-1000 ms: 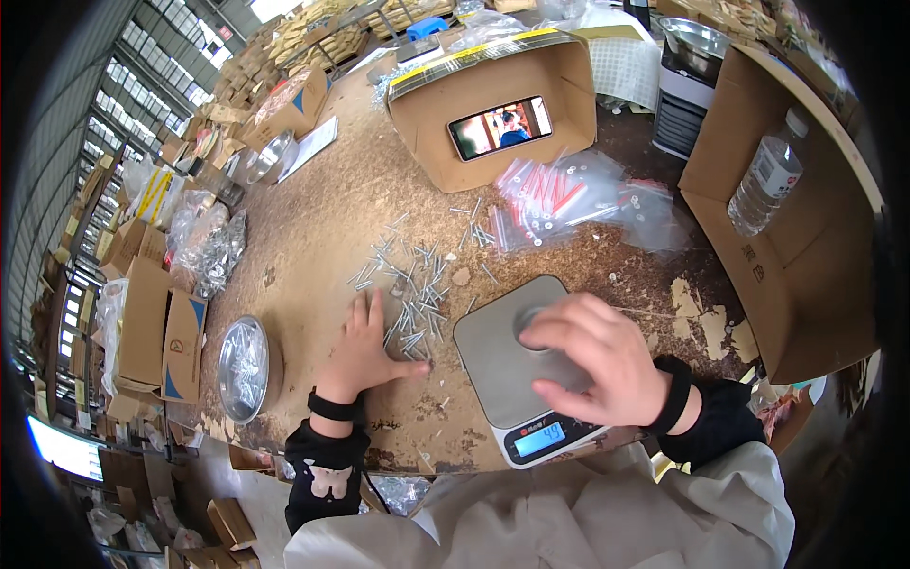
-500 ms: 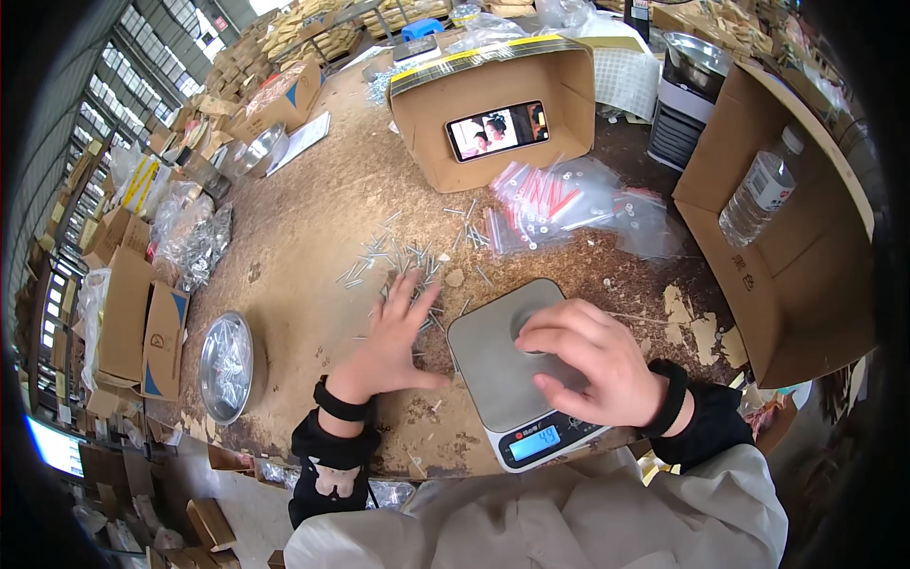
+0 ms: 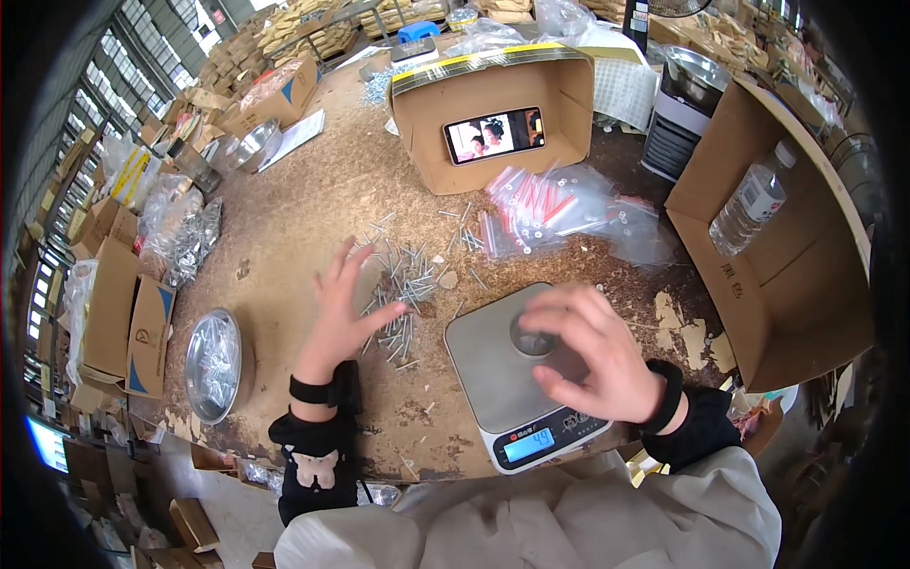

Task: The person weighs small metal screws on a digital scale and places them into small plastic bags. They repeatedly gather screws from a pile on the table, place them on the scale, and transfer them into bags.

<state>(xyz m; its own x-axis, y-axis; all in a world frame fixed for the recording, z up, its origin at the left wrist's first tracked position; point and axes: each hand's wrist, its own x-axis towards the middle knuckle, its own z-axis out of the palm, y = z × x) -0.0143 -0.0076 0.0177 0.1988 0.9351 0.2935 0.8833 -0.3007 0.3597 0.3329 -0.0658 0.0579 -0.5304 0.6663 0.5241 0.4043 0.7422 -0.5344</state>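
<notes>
My left hand (image 3: 343,311) lies palm down with its fingers spread at the left edge of a loose pile of silver screws (image 3: 409,280) on the worn wooden table (image 3: 313,199). My right hand (image 3: 590,358) hovers over the grey plate of a small digital scale (image 3: 488,375), whose blue display (image 3: 529,444) is lit. The fingers curve loosely around a small round cup (image 3: 532,339) standing on the plate, without closing on it. Both wrists wear black bands and dark sleeves.
Behind the screws, a phone (image 3: 495,134) plays a video inside an open cardboard box (image 3: 474,81). Clear bags with red strips (image 3: 559,209) lie beside it. A water bottle (image 3: 749,204) stands in a tipped box (image 3: 796,303) at right. A metal bowl (image 3: 213,365) sits at left.
My left hand moved forward from near the table's front edge onto the screw pile and spread its fingers. My right hand shifted back and right, uncovering the small cup on the scale.
</notes>
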